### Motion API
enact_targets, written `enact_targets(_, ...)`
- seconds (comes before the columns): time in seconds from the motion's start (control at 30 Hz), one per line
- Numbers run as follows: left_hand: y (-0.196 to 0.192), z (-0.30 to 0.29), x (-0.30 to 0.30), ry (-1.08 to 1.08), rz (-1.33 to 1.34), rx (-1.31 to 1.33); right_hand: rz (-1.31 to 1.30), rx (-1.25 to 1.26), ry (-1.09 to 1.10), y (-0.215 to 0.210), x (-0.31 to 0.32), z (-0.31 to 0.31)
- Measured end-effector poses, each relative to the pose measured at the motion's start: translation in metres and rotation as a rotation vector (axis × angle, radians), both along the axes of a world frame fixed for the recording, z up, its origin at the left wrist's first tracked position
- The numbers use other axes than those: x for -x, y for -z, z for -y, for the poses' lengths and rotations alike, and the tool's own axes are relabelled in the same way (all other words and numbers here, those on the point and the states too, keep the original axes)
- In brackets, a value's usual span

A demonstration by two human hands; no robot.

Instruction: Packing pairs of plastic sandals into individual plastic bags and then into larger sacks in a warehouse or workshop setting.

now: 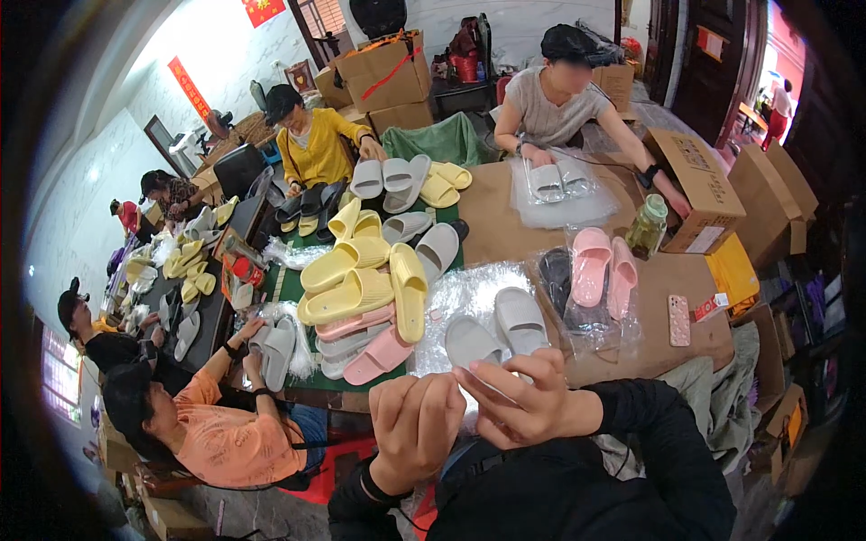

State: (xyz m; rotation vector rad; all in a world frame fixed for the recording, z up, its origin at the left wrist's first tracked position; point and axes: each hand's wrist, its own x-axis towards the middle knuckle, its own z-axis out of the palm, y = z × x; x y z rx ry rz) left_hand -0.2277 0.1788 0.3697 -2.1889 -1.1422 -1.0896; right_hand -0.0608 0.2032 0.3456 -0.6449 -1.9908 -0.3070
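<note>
2 grey slippers (526,316) lie on clear bags (462,287) on the table (492,209), at 12 o'clock from the person, probably set there for easy reach. The left hand (415,433) has its fingers folded in; the right hand (541,406) is half-curled beside it. Both are raised close together, as if for fine finger work, but I cannot tell whether they pinch something thin. The right fingers hide the near ends of the slippers.

Between 10 and 11 o'clock, yellow slippers (347,293) are stacked over pink ones (379,356), likely to save space; the pile crowds the bags' left edge. At about 1 o'clock lies a bagged pink pair (593,261), hemming in the right side. A phone (678,320) lies at 2 o'clock; a jar (647,227) and carton (695,194) stand past the pink pair, blocking that corner. 1 co-worker (555,104) sits just past 12 o'clock, another in orange (234,433) at 9.
</note>
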Motion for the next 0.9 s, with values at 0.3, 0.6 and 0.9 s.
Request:
enact_targets(0.3, 0.004, -0.008, 0.001, 0.053, 0.112, 0.072, 0.071, -0.155, 0.102, 0.01, -0.005, -0.006)
enact_targets(0.6, -0.005, -0.007, -0.004, 0.019, 0.38, 0.364, 0.067, -0.337, 0.246, 0.016, -0.001, -0.018)
enact_targets(0.9, 0.004, -0.009, 0.007, 0.1, 0.758, 0.8, 0.117, -0.458, 0.241, 0.019, -0.008, -0.029)
